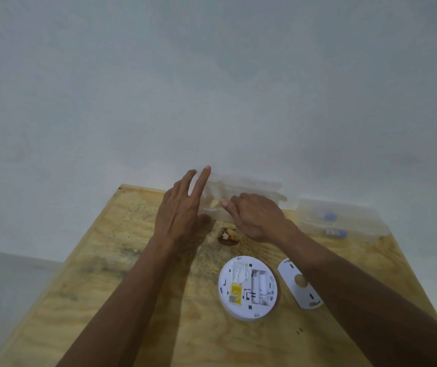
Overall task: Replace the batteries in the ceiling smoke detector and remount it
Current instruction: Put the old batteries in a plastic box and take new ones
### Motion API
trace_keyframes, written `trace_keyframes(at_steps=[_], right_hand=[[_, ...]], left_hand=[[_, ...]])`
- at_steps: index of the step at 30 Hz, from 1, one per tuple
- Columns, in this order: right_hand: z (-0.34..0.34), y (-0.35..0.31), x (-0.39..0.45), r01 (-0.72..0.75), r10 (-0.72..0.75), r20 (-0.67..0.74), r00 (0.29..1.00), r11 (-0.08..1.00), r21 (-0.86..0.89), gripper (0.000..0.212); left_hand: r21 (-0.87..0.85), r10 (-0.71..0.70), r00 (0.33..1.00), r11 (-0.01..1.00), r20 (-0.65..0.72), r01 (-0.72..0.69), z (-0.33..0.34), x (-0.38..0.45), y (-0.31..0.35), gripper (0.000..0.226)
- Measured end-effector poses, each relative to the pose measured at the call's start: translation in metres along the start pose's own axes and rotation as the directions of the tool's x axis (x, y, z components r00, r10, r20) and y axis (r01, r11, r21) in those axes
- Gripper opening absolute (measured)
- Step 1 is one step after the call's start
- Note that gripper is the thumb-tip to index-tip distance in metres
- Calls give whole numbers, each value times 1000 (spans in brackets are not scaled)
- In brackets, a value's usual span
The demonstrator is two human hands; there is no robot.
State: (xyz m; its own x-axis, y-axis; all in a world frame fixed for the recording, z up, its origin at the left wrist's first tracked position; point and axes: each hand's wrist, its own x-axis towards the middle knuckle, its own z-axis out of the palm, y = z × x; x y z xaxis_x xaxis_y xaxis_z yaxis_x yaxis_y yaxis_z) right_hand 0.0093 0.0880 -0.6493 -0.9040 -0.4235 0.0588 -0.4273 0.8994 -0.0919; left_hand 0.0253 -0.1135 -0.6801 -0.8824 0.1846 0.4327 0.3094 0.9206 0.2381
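The round white smoke detector point(247, 287) lies back-up on the plywood table point(122, 292), its battery bay uncovered; whether batteries sit in it I cannot tell. Its white mounting plate point(300, 286) lies just to the right, partly under my right forearm. At the table's back edge stands a clear plastic box point(254, 185). My left hand point(183, 210) rests flat against the box's left side with fingers stretched out. My right hand point(257, 215) is curled over the box's front, its fingertips hidden, so what they grip is unclear.
A second clear plastic box point(344, 215) with small blue-tipped items stands at the back right. A dark knot hole point(228, 237) marks the wood below my hands. A pale wall point(212, 88) rises directly behind the table.
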Motion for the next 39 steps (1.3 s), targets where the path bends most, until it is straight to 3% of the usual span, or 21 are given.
trace_keyframes(at_steps=[7, 10, 12, 17, 19, 21, 23, 25, 29, 32, 35, 39], right_hand=[[0, 0, 0, -41, 41, 0, 999, 998, 44, 83], [1, 4, 6, -83, 111, -110, 988, 968, 237, 72], [1, 6, 5, -35, 120, -257, 959, 949, 312, 60], [5, 6, -6, 189, -144, -596, 790, 982, 13, 44], [-4, 8, -13, 175, -134, -659, 740, 985, -4, 37], [-24, 12, -22, 46, 0, -602, 799, 997, 61, 42], [-41, 25, -28, -122, 154, -440, 885, 987, 102, 56], [-48, 34, -33, -201, 223, -315, 922, 974, 101, 59], [-40, 32, -44, -210, 210, -284, 936, 977, 31, 56], [-30, 26, -53, -210, 191, -271, 943, 977, -45, 55], [-21, 21, -62, -205, 181, -241, 954, 976, -77, 53], [-17, 21, -66, -228, 213, -232, 949, 973, -37, 49]], left_hand=[[16, -24, 1000, 1000, 0, 24, 0, -1, 2, 115], [17, -23, 1000, 1000, 6, 22, -1, -2, 3, 116], [27, -27, 1000, 999, 6, 27, -1, -2, 3, 118], [28, -39, 999, 999, 16, 38, 0, -2, 2, 117], [27, -34, 999, 999, 16, 33, 0, -2, 2, 117], [36, -36, 999, 999, 10, 36, 0, -3, 3, 117], [50, -43, 999, 998, 8, 42, 0, -3, 2, 117], [55, -44, 999, 998, 4, 44, 0, -5, 3, 113], [56, -57, 998, 997, -3, 57, -1, -9, 12, 85], [71, -56, 998, 996, 7, 55, -1, -11, 14, 77], [98, -8, 1000, 995, -2, 9, 0, -13, 12, 70], [100, 121, 988, 989, -95, -111, -1, -14, 11, 40]])
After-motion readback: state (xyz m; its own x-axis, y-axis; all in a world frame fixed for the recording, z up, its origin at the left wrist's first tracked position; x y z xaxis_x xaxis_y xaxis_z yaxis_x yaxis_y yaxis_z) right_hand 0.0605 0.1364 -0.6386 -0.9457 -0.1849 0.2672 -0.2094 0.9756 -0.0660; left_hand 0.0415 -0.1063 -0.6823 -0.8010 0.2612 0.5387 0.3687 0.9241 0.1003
